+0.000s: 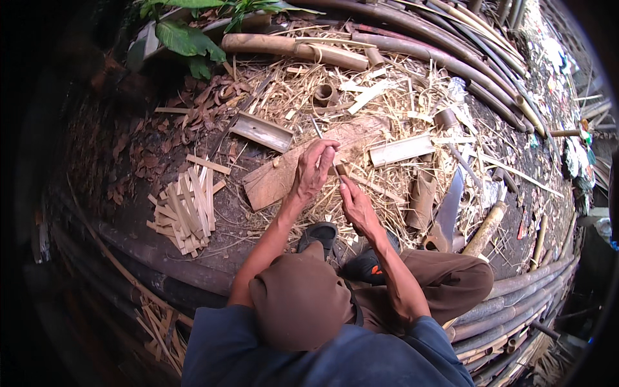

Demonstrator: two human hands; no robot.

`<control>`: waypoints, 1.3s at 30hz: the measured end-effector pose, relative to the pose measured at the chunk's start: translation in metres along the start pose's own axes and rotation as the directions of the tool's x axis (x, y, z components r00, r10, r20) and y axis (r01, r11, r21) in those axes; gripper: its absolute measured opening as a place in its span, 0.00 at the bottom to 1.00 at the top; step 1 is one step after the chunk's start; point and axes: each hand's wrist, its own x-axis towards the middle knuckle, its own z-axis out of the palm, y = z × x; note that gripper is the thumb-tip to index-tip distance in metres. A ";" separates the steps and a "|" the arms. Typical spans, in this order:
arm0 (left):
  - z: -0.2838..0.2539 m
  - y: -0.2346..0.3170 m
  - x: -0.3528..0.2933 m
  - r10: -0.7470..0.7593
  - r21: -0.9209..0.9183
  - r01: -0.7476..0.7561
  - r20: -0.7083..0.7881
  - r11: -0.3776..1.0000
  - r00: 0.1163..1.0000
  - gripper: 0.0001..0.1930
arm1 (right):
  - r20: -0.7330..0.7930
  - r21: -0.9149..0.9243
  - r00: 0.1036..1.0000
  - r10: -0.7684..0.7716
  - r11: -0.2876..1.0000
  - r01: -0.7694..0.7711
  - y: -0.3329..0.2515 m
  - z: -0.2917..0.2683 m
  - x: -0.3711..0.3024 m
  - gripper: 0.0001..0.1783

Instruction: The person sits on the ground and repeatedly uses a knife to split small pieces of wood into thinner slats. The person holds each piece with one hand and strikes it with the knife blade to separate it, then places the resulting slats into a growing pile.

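Note:
My left hand (314,169) is closed, fingers curled round a long thin strip (316,126) whose grey tip sticks out beyond them. My right hand (356,203) grips the lower end, closer to my body. Whether the strip is metal or bamboo I cannot tell. Beside the fingers of my right hand shows a small brown piece (341,169), partly hidden. Both hands are above the near side of a flat wooden board (277,177) on the ground. Split bamboo halves lie on either side: one (261,131) to the left, another (403,151) to the right.
Cut bamboo slats (187,206) are heaped at the left. A broad-bladed saw (449,201) lies right of my knee, near bamboo tubes (422,198). Shavings (284,80) cover the ground. Long bamboo poles (425,48) line the far side; more poles (516,303) lie at near right.

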 end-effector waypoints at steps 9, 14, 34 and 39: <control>-0.030 0.024 0.008 0.077 0.084 -0.062 -0.181 0.994 0.980 0.22 | -0.070 0.061 0.997 -0.009 0.998 0.013 -0.017 -0.010 -0.004 0.19; -0.026 0.023 -0.006 0.003 0.032 0.010 -0.372 0.999 0.928 0.18 | -0.052 0.082 0.993 0.108 0.991 -0.104 0.035 0.020 0.022 0.14; 0.001 0.022 0.053 0.014 0.059 -0.178 0.924 0.982 0.383 0.15 | 0.026 -0.272 0.999 -0.026 0.962 0.032 0.059 -0.003 0.024 0.21; 0.002 0.008 0.048 0.015 0.130 -0.266 0.876 0.955 0.482 0.13 | 0.019 -0.302 0.997 -0.070 0.950 0.072 0.062 -0.006 0.023 0.24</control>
